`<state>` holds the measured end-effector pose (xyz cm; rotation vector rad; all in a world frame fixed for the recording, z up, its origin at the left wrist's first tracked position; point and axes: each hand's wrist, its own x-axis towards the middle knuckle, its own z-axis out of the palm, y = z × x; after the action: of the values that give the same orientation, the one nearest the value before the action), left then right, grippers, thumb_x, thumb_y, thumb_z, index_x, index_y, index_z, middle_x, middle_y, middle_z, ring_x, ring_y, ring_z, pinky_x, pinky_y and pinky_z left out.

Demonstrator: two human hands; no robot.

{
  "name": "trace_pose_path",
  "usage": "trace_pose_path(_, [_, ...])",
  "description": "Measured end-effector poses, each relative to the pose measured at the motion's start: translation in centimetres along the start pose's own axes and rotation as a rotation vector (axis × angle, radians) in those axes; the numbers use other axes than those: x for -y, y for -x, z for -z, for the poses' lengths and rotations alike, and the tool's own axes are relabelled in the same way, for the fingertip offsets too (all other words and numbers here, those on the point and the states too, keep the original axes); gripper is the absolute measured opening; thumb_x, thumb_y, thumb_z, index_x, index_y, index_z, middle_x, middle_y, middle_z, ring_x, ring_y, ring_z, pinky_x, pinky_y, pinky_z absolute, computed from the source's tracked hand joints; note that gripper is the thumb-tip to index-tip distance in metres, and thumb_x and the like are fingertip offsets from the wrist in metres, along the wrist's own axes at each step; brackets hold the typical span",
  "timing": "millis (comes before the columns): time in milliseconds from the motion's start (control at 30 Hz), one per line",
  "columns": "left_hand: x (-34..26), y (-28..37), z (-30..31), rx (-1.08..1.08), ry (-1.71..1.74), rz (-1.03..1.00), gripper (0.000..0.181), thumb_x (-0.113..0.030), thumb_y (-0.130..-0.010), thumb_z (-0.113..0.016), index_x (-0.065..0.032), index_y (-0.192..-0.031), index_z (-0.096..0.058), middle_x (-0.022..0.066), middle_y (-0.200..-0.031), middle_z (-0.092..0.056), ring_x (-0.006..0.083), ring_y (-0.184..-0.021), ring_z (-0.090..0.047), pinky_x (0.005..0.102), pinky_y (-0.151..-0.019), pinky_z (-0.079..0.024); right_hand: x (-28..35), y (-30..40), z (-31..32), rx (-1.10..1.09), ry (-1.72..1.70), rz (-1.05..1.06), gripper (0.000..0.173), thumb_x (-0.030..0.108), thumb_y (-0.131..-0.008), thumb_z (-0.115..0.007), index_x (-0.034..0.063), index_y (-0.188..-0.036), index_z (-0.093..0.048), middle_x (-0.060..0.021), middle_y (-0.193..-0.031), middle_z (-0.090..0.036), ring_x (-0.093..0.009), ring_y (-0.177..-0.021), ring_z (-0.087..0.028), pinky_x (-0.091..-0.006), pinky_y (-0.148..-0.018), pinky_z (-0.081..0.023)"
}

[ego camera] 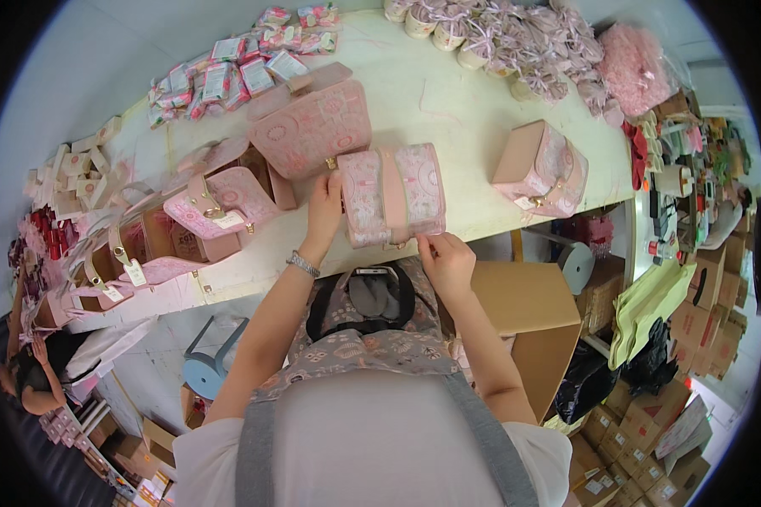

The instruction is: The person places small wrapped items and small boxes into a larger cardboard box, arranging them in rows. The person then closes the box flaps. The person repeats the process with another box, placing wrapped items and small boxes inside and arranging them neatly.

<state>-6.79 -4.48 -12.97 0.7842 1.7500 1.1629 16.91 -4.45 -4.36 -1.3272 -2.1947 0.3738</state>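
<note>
A pink patterned box-shaped bag (364,190) with a plain pink strap (393,190) across its lid sits at the table's near edge in front of me. My left hand (325,206) holds it by its left side, thumb up and fingers partly hidden. At its near right corner, my right hand (445,258) has its fingers curled in; whether they pinch something is too small to tell. Just beyond my left hand leans a larger pink patterned bag (311,130) with a gold clasp. A closed pink bag (539,168) with a tag stands apart to the right.
Open pink bags (184,237) line the table's left side. Behind them lie wrapped packets (228,76) and small cream boxes (79,168). Ribboned cups (475,47) and pink shredded filler (637,66) occupy the far right. A cardboard box (520,298) stands below, right. A co-worker (35,374) is at far left.
</note>
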Motion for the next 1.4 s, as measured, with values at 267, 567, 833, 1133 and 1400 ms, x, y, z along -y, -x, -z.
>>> trace_pose_path(267, [5.0,8.7,5.2,-0.466,0.473,0.207,0.020,-0.031,-0.092,-0.049,-0.0140,-0.083,-0.046,-0.0048,-0.069,-0.039,0.0059,-0.062,-0.041,0.0243,-0.055,-0.041,2.0,-5.2,-2.4,-0.006,-0.210,0.382,0.008,0.012,-0.070,-0.068,0.0074,-0.073,-0.062,-0.0043,-0.073,-0.059,-0.024,-0.067,-0.056,-0.0359,-0.059,-0.045])
trace_pose_path(567, [8.9,22.4,12.1,-0.136,-0.639,0.228,0.039,-0.006,-0.081,-0.059,0.0000,-0.118,-0.052,0.0166,-0.109,-0.058,0.0298,-0.087,-0.061,0.0367,-0.075,-0.050,2.4,-9.7,-6.5,0.721,0.242,0.587,0.028,0.037,-0.071,-0.062,0.0102,-0.071,-0.071,-0.0036,-0.085,-0.062,-0.023,-0.107,-0.049,-0.0622,-0.101,-0.019])
trace_pose_path(833, [-17.6,-0.3,3.7,-0.683,-1.147,-0.615,0.045,-0.006,-0.072,-0.068,-0.0009,-0.114,-0.053,0.0161,-0.120,-0.051,0.0334,-0.108,-0.050,0.0396,-0.091,-0.042,-11.3,-13.6,-1.5,0.490,0.077,0.626,0.024,0.031,-0.066,-0.062,0.0090,-0.058,-0.068,-0.0041,-0.066,-0.060,-0.021,-0.095,-0.054,-0.0622,-0.104,-0.014])
trace_pose_path(1133, [-15.2,4.2,-0.2,-0.207,-0.747,-0.431,0.012,-0.001,-0.068,-0.066,-0.0069,-0.072,-0.056,0.0043,-0.076,-0.062,0.0240,-0.071,-0.060,0.0338,-0.060,-0.049,-19.0,-21.8,-2.5,0.591,0.006,-0.098,0.021,0.028,-0.072,-0.064,0.0080,-0.076,-0.069,-0.0091,-0.075,-0.064,-0.026,-0.088,-0.059,-0.0515,-0.100,-0.030])
trace_pose_path(1400, [-17.1,9.9,-2.0,0.129,-0.721,-0.362,0.013,-0.001,-0.066,-0.064,-0.0069,-0.069,-0.053,0.0041,-0.079,-0.062,0.0222,-0.074,-0.060,0.0310,-0.059,-0.050,-25.6,-37.7,-8.4,0.223,0.687,-0.225,0.077,0.046,-0.061,-0.072,0.0021,-0.121,-0.050,-0.0116,-0.122,-0.051,-0.028,-0.119,-0.041,-0.0486,-0.100,-0.026])
